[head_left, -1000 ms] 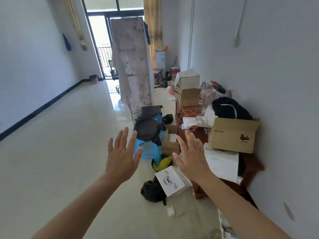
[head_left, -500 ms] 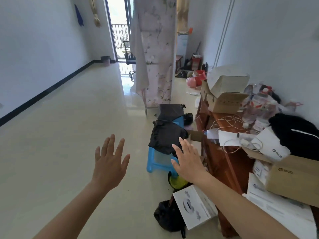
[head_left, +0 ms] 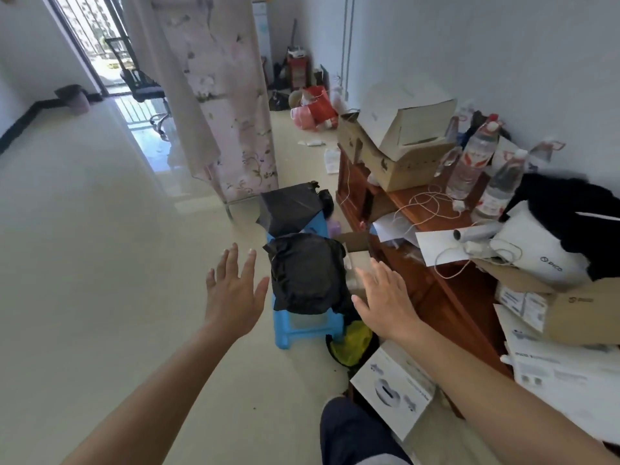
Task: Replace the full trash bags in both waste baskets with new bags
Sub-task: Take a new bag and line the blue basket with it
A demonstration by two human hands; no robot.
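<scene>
One wide-angle view looks from the person's head, forward and down along a long room. Both bare forearms enter from the bottom edge. The left hand (head_left: 235, 293) and right hand (head_left: 385, 297) sit near mid-frame, close to the lens. Just beyond them stands a light-blue plastic stool (head_left: 285, 333). A reddish-brown wooden counter (head_left: 432, 290) runs along the right side. A glossy cream tiled floor (head_left: 100, 263) fills the left, and a glazed balcony door (head_left: 90, 38) lies far off at top left.
</scene>
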